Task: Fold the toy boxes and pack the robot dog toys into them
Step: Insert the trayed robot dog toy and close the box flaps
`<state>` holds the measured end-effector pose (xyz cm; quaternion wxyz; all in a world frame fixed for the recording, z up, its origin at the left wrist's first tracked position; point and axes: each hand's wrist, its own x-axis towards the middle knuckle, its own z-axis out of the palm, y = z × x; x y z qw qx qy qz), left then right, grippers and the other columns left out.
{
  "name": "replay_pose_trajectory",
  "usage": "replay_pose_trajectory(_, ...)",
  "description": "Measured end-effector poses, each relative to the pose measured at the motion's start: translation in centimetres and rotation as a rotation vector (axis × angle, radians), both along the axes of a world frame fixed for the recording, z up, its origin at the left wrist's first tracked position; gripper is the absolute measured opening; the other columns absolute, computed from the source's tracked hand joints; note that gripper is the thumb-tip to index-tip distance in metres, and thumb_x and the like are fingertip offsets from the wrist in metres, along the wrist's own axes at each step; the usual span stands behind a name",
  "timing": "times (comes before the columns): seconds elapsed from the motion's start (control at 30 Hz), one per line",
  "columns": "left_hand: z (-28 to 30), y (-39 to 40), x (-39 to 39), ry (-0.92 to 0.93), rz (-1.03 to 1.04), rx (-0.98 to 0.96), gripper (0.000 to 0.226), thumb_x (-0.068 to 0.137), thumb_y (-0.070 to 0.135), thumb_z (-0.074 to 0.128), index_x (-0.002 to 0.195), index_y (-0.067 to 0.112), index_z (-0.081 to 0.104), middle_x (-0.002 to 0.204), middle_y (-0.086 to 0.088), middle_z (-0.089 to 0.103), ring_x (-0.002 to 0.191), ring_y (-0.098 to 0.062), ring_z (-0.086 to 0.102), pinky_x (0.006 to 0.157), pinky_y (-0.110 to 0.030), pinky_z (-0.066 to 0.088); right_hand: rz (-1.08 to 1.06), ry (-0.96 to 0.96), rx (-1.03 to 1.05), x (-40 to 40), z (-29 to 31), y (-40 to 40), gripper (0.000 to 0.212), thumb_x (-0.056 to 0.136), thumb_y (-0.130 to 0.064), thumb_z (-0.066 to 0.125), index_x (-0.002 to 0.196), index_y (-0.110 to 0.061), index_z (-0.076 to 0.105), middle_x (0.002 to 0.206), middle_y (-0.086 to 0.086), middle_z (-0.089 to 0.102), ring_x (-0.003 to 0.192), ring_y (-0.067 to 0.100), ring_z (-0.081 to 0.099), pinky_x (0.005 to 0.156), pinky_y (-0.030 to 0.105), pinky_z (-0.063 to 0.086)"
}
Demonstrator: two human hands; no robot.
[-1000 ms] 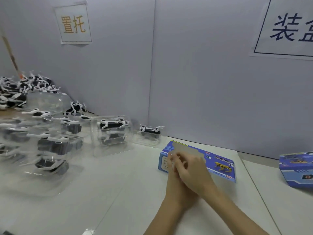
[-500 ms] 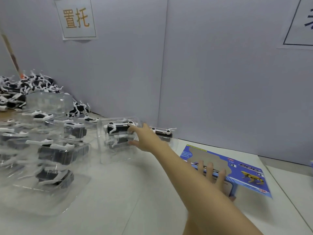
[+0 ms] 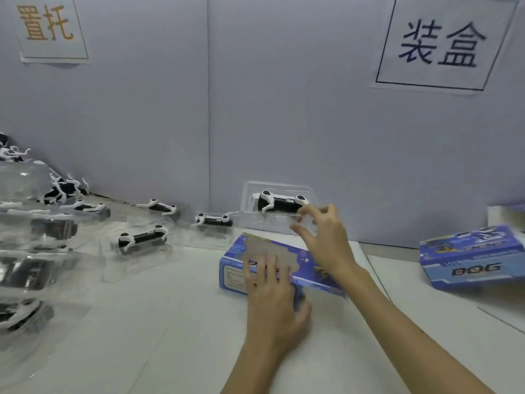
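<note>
Dog toy tray (image 3: 277, 204) pinched, R fingers (image 3: 308, 211).

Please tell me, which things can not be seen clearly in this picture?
- Head view: left hand covers the box near side.
- Right hand grips the toy tray; its clear edge is blurred.
- Left trays are cut by the frame edge.
- The box's small print is too small.

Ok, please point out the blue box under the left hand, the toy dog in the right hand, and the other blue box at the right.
blue box (image 3: 231, 275): head view, its near-left end face.
toy dog (image 3: 279, 203): head view, its black body.
other blue box (image 3: 477, 270): head view, its front side.
</note>
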<state>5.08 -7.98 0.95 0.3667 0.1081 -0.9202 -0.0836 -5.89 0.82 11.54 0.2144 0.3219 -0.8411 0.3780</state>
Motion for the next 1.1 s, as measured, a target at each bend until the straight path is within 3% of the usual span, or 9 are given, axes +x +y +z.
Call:
replay_pose_trajectory(0.13, 0.7, -0.6, 0.6, 0.001, -0.055, 0.042, 0.046, 0.079, 0.039, 0.058, 0.118, 0.014, 0.062, 0.131, -0.003, 0.061, 0.132, -0.027, 0.056, 0.128, -0.041, 0.006, -0.186, -0.096, -0.055, -0.7, -3.2, 9.3, 0.019, 0.091, -0.032, 0.08, 0.104, -0.026, 0.067, 0.107, 0.001, 0.047, 0.102, 0.026, 0.058, 0.089, 0.039, 0.053)
replay_pose_trajectory(0.23, 0.4, -0.8, 0.2, 0.046, -0.024, 0.051, 0.045, 0.083, 0.053, 0.062, 0.109, 0.016, 0.061, 0.121, 0.001, 0.063, 0.119, -0.025, 0.06, 0.122, -0.049, 0.023, -0.251, -0.247, -0.093, -0.6, -5.8, 12.8, 0.017, 0.092, -0.036, 0.077, 0.094, -0.034, 0.06, 0.107, 0.003, 0.05, 0.087, 0.019, 0.062, 0.081, 0.034, 0.051)
replay_pose_trajectory(0.3, 0.5, -0.7, 0.4, 0.066, -0.001, 0.086, 0.038, 0.078, 0.046, 0.066, 0.101, 0.017, 0.058, 0.112, 0.002, 0.062, 0.108, -0.027, 0.063, 0.115, -0.052, 0.033, -0.273, -0.322, -0.084, -0.6, -7.3, 14.0, 0.016, 0.094, -0.04, 0.073, 0.094, -0.036, 0.057, 0.109, 0.005, 0.047, 0.079, 0.019, 0.064, 0.079, 0.033, 0.052)
replay_pose_trajectory(0.37, 0.6, -0.3, 0.3, 0.112, -0.023, 0.102, 0.032, 0.071, 0.033, 0.066, 0.097, 0.017, 0.056, 0.104, 0.003, 0.06, 0.099, -0.029, 0.064, 0.111, -0.051, 0.036, -0.289, -0.361, -0.031, -0.7, -7.6, 14.5, 0.014, 0.098, -0.05, 0.062, 0.098, -0.038, 0.055, 0.109, 0.004, 0.045, 0.081, 0.022, 0.064, 0.084, 0.036, 0.054)
replay_pose_trajectory(0.47, 0.5, -0.6, 0.2, 0.154, -0.035, 0.126, 0.033, 0.067, 0.027, 0.062, 0.098, 0.015, 0.058, 0.104, 0.003, 0.062, 0.098, -0.03, 0.064, 0.115, -0.052, 0.033, -0.381, -0.42, 0.021, -0.9, -7.2, 14.8, 0.041, 0.1, -0.066, 0.033, 0.109, -0.035, 0.058, 0.104, 0.006, 0.047, 0.094, 0.032, 0.059, 0.084, 0.038, 0.048)
replay_pose_trajectory(0.6, 0.8, -0.9, 0.7, 0.145, -0.112, 0.188, 0.044, 0.063, 0.024, 0.055, 0.105, 0.018, 0.066, 0.119, 0.001, 0.068, 0.118, -0.028, 0.063, 0.121, -0.055, 0.023, -0.502, -0.438, 0.039, -0.8, -6.4, 15.6, 0.049, 0.108, -0.052, 0.033, 0.099, -0.016, 0.066, 0.099, 0.015, 0.061, 0.096, 0.037, 0.06, 0.084, 0.041, 0.051)
replay_pose_trajectory(0.83, 2.4, -2.0, 2.1, 0.003, -0.371, 0.288, 0.07, 0.065, 0.036, 0.05, 0.135, 0.031, 0.054, 0.145, 0.015, 0.051, 0.142, -0.014, 0.042, 0.124, -0.056, 0.006, -0.39, -0.637, -0.327, -1.3, -5.7, 17.1, 0.016, 0.099, -0.017, 0.059, 0.105, -0.014, 0.074, 0.091, 0.006, 0.07, 0.08, 0.025, 0.06, 0.079, 0.036, 0.051)
replay_pose_trajectory(1.0, 2.7, -3.0, 2.8, -0.1, -0.446, 0.144, 0.062, 0.076, 0.013, 0.048, 0.125, 0.048, 0.064, 0.143, 0.028, 0.051, 0.14, 0.005, 0.036, 0.122, -0.067, -0.005, -0.366, -0.58, -0.415, -0.4, -5.3, 17.2, 0.019, 0.092, -0.004, 0.065, 0.105, -0.018, 0.062, 0.087, 0.013, 0.06, 0.092, 0.038, 0.061, 0.072, 0.036, 0.046)
replay_pose_trajectory(1.1, 2.5, -3.2, 2.7, -0.096, -0.433, 0.18, 0.047, 0.085, 0.026, 0.054, 0.123, 0.051, 0.065, 0.141, 0.031, 0.054, 0.142, 0.001, 0.042, 0.124, -0.063, -0.012, -0.365, -0.553, -0.338, -0.1, -5.1, 17.1, 0.032, 0.091, 0.0, 0.061, 0.118, -0.019, 0.061, 0.097, 0.012, 0.057, 0.094, 0.039, 0.058, 0.076, 0.04, 0.048)
